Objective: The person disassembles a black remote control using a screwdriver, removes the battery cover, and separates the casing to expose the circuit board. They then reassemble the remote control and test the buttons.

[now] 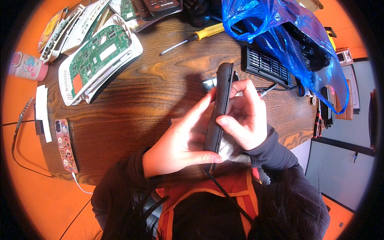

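Both my hands hold a slim black plastic casing (219,105) on edge, over the near side of the wooden table. A seam runs along its narrow side, and the two halves look slightly apart near the far end. My left hand (172,144) grips it from the left, thumb at the near end and fingers reaching behind. My right hand (249,118) presses its thumb on the seam, with the fingers curled on the right side. Whatever kind of device this is, its broad faces are hidden. A dark cord (226,192) runs below its near end; whether it attaches, I cannot tell.
A yellow-handled screwdriver (192,39) lies at the back, beside a blue plastic bag (288,36) and a black slotted casing (266,66). An opened white casing with a green circuit board (104,52) sits back left. A phone (66,146) is plugged in at the left edge.
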A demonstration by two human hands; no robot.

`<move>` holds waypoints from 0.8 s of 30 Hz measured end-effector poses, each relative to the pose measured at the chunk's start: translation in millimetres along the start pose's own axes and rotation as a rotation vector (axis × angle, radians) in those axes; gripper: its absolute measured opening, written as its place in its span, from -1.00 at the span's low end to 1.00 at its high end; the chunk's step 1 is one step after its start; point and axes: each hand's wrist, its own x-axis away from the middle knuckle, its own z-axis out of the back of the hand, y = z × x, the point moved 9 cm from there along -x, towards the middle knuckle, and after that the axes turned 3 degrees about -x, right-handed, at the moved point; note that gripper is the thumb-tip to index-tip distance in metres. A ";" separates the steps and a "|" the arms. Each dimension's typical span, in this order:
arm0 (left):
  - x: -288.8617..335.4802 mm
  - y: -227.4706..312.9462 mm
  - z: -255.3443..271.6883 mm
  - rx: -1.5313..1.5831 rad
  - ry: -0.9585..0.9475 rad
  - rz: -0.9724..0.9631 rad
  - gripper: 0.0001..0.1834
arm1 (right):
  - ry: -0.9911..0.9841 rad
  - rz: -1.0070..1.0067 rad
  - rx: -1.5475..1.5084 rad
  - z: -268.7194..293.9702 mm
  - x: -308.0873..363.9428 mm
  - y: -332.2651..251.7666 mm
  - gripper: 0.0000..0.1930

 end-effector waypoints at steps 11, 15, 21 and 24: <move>-2.1 11.4 -11.2 -0.157 -0.066 -0.240 0.10 | -0.009 -0.025 -0.141 -4.3 4.0 5.0 -0.55; 2.5 4.3 -4.9 0.064 0.033 -0.080 -0.06 | 0.024 -0.052 -0.093 10.2 4.0 -9.2 -0.67; -0.1 4.2 -6.0 0.252 -0.004 0.044 -0.12 | 0.293 0.167 -0.249 46.4 -10.3 -26.9 -0.73; 1.4 -2.5 -8.8 0.241 -0.035 0.176 -0.09 | -0.015 -0.110 -0.592 13.9 -13.4 -4.6 -0.72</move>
